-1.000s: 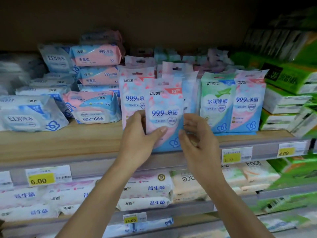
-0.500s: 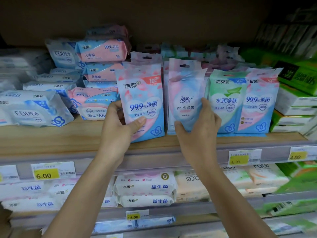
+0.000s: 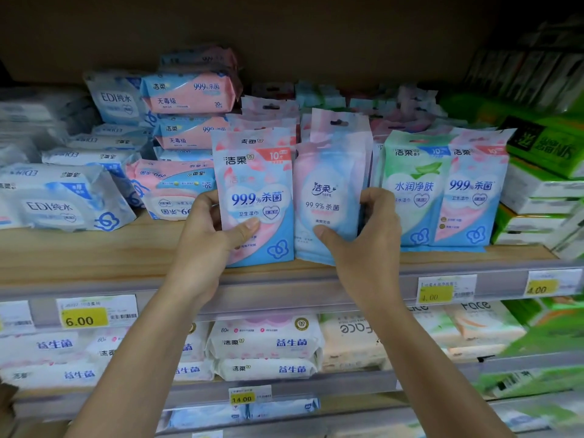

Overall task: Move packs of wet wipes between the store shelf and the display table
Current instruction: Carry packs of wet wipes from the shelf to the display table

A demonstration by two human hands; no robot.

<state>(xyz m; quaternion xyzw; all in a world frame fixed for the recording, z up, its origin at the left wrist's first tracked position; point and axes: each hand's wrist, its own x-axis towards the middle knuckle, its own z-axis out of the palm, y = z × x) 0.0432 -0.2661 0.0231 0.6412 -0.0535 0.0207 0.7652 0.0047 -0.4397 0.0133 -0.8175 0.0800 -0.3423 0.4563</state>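
Now the wooden shelf (image 3: 94, 257) across mid frame has two upright packs side by side at its front edge, centre: the pink-blue pack (image 3: 256, 184) and the paler pack (image 3: 328, 184); a second ago both hands worked one pack. Left hand (image 3: 205, 245) grips the former, right hand (image 3: 369, 245) the latter; probably both packs are about to be lifted

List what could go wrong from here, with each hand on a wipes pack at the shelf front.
1. The right hand holds the pale pack close against the upright green pack; pulling out could topple it off the wooden shelf.
2. The left hand grips the pink-and-blue pack only low down, so it might flop or slip.
3. The upright packs behind may tip forward.
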